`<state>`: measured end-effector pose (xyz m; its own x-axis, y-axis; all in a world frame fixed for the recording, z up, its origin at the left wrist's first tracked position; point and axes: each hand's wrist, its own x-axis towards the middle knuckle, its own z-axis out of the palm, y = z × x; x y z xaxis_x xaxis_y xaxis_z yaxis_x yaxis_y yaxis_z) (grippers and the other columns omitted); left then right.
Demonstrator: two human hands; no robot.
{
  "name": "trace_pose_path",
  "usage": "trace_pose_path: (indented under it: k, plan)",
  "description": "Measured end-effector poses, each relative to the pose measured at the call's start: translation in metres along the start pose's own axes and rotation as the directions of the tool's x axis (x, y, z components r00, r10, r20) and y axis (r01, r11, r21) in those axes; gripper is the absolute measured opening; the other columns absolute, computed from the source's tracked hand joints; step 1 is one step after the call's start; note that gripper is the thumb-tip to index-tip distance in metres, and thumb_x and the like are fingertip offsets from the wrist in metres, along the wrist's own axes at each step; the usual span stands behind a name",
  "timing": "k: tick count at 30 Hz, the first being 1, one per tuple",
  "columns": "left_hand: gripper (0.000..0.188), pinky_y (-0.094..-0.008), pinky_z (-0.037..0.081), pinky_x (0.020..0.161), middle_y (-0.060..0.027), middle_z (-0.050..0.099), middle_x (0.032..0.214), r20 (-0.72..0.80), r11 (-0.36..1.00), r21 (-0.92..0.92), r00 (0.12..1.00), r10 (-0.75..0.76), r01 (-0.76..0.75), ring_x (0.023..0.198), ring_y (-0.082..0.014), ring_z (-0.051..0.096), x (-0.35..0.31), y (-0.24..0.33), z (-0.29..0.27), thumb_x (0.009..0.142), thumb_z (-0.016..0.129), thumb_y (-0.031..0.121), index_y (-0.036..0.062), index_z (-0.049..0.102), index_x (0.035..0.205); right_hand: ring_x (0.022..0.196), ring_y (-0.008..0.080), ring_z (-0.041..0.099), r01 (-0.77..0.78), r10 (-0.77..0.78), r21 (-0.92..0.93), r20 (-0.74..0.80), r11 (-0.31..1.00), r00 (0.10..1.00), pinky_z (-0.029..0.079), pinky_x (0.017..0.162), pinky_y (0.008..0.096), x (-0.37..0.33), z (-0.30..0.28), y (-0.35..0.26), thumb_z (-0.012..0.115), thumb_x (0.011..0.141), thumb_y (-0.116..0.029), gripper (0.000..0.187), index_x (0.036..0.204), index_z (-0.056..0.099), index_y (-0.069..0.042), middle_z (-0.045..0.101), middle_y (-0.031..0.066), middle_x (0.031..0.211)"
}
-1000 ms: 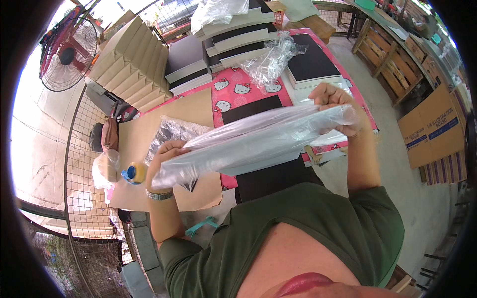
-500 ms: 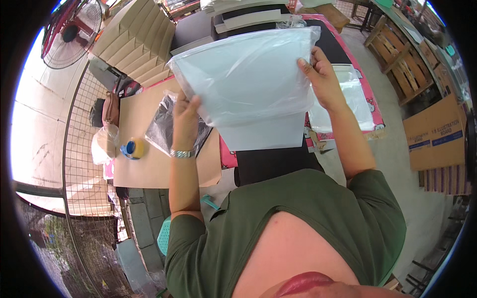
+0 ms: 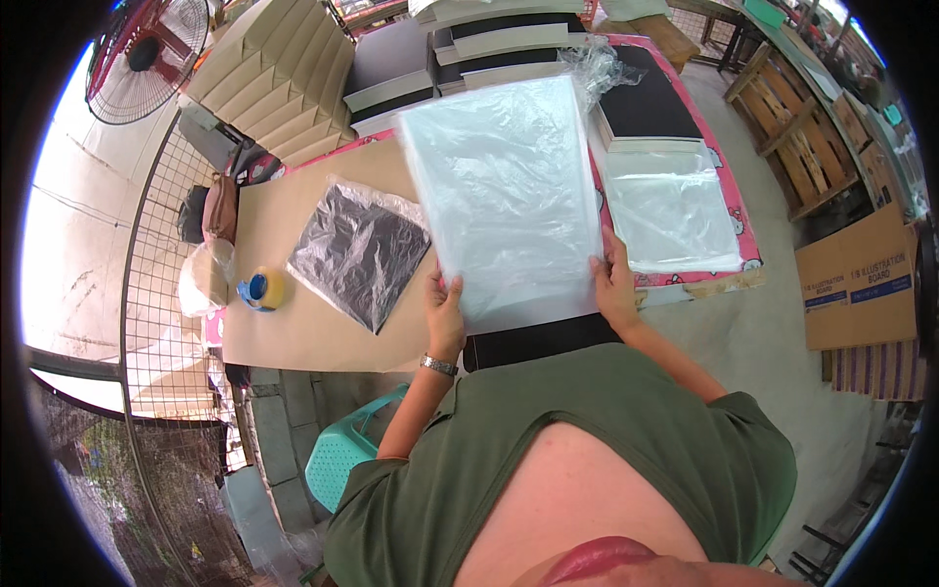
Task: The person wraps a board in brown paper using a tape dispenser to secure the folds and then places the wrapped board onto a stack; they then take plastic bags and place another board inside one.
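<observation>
A pale sheet of board in a clear plastic bag point(image 3: 504, 196) stands before me, its lower edge towards my body. My left hand point(image 3: 446, 315) grips the lower left side, thumb on the front face. The lower right side is held in my right hand point(image 3: 613, 292), with its thumb also on the front and the other fingers partly hidden behind. The plastic looks wrinkled and shiny over most of the board. Left of it, a dark item in a clear plastic bag point(image 3: 360, 245) lies on brown paper point(image 3: 264, 333). Clear plastic bags point(image 3: 670, 210) lie in a flat pile to the right.
Stacks of black-topped boards point(image 3: 509, 44) stand at the back, another black-topped stack point(image 3: 650, 103) at right. A yellow and blue jar point(image 3: 262, 290) sits at left near a fan point(image 3: 147, 57). A turquoise stool point(image 3: 342, 455) is beside me; a carton point(image 3: 861, 279) stands far right.
Both hands have come down and closer to me, now holding the lower sides. The plastic bag, earlier only over the upper part, now covers nearly all the board.
</observation>
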<state>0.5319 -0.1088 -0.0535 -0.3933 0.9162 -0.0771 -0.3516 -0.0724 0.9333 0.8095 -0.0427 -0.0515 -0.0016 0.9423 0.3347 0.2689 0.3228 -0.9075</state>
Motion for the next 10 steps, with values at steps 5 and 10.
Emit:
trace_pose_path:
  k: [5,10]
  plan:
    - [0.085,-0.0396,0.031,0.107,-0.019,0.037,0.137,0.351,0.827,0.533,0.936,-0.023,-0.18,0.127,-0.0288,0.038,-0.018,0.021,0.004,0.073,0.078,0.017,0.006,0.028,0.142,0.102,0.0341,0.055,0.138,-0.09,-0.355,0.147,0.925,0.985,0.045,0.09,0.0398,0.003,-0.004,-0.021,0.07,0.081,-0.023,0.059,0.13,0.046,-0.001,0.055,0.0197,0.109]
    - [0.099,-0.0418,0.017,0.114,-0.0153,0.022,0.149,0.368,0.582,0.806,0.861,-0.35,-0.108,0.14,-0.0337,0.018,-0.026,0.019,-0.016,0.068,0.082,0.025,0.0171,0.023,0.147,0.115,0.0364,0.046,0.094,0.087,-0.459,0.357,0.883,0.93,0.041,0.097,0.0431,-0.005,-0.013,0.044,0.077,0.073,-0.035,0.088,0.142,0.03,-0.008,0.04,0.0173,0.129]
